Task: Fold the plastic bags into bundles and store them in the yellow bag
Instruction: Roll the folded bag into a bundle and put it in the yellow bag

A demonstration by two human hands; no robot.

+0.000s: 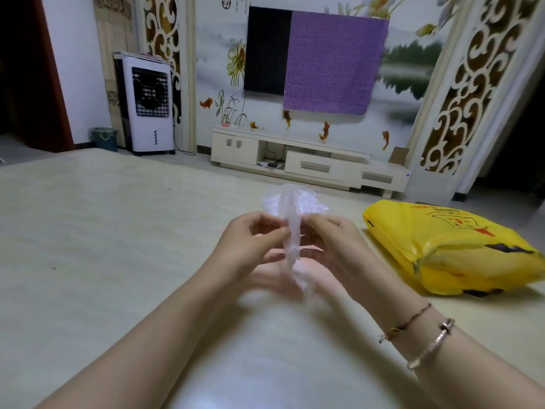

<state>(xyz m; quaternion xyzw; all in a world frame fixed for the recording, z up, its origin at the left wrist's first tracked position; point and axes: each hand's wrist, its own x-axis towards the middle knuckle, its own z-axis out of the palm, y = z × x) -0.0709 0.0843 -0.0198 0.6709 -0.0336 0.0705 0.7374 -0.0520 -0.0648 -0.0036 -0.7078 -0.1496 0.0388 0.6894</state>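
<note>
A thin clear plastic bag [291, 231], gathered into a narrow strip, hangs upright between my two hands above the table. My left hand [250, 243] pinches the strip from the left at mid height. From the right, my right hand [330, 243] pinches it with curled fingers. The strip's lower end dangles toward the table. A small heap of clear plastic bags [272, 203] lies just behind my hands. The yellow bag [448, 246] lies on its side to the right, printed in red and black.
The pale table [103, 246] stretches wide to the left and front. Beyond it stand a white TV cabinet [295, 160], a white air cooler [150, 104] and a green bin [104, 138] on the floor.
</note>
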